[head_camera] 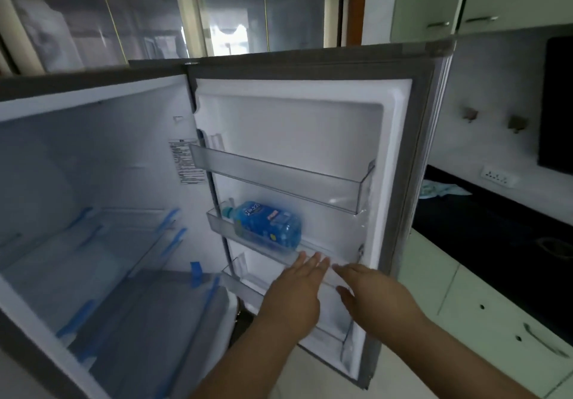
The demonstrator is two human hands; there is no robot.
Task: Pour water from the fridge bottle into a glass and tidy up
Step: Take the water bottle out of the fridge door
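Note:
The fridge stands open, its door (400,181) swung to the right. A blue water bottle (266,223) with a pale green cap lies on its side in the middle door shelf (229,232). My left hand (294,290) reaches toward that shelf with straight fingers, its fingertips just right of and below the bottle. My right hand (372,296) is beside it, fingers extended near the shelf's right end. Neither hand holds anything. No glass is in view.
The fridge interior (93,212) at left has bare glass shelves with blue tape strips. An upper door shelf (279,178) and a lower one (248,290) hold nothing. At right, a dark countertop (483,222) with a cloth (440,189), white drawers (496,321) below.

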